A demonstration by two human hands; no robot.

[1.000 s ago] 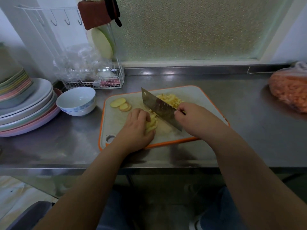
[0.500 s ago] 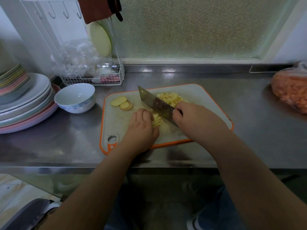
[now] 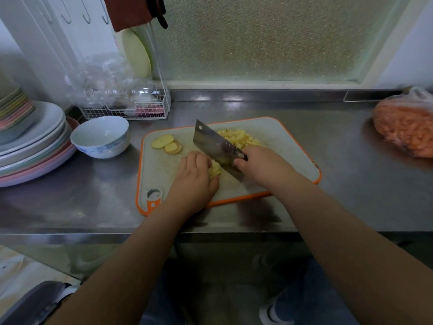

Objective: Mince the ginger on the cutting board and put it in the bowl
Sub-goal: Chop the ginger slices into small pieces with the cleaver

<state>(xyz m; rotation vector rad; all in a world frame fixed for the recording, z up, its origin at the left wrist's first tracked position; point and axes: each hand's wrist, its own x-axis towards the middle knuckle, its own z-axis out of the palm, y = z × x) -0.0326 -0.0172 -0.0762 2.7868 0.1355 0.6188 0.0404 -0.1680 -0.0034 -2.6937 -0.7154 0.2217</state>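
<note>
A stainless-steel counter (image 3: 328,141) runs under a frosted window (image 3: 257,38), and you stand at its front edge w/ an orange-rimmed cutting board (image 3: 293,146) before you. On that board, the ginger is in three lots: a small stack of ginger strips (image 3: 215,170) near the board's middle, a pile of minced ginger (image 3: 239,138) toward the back, and a few ginger slices (image 3: 166,144) at the back-left corner. Your left hand (image 3: 195,180) rests on the board, fingers curled w/ the knuckles forward, pinning the strips from the left side. Your right hand (image 3: 260,166) is wrapped tight round the handle of the cleaver (image 3: 216,150), thumb against the blade's near face; the blade angles from back-left to front-right, right beside the left knuckles, w/ the strips just under it. Whether the edge touches the board can't be told.

The bowl (image 3: 100,138), white w/ a blue pattern, sits on the counter just left of the board, holding no ginger. Further left is a stack of plates (image 3: 35,146) in pale colours. Behind the bowl, a white wire rack (image 3: 131,109) holds clear plastic bags (image 3: 103,78) and a pale round board standing on edge, w/ a dark red cloth (image 3: 131,12) hanging above. At far right, apart from the board, a plastic bag of orange pieces (image 3: 405,125) lies on the counter.
</note>
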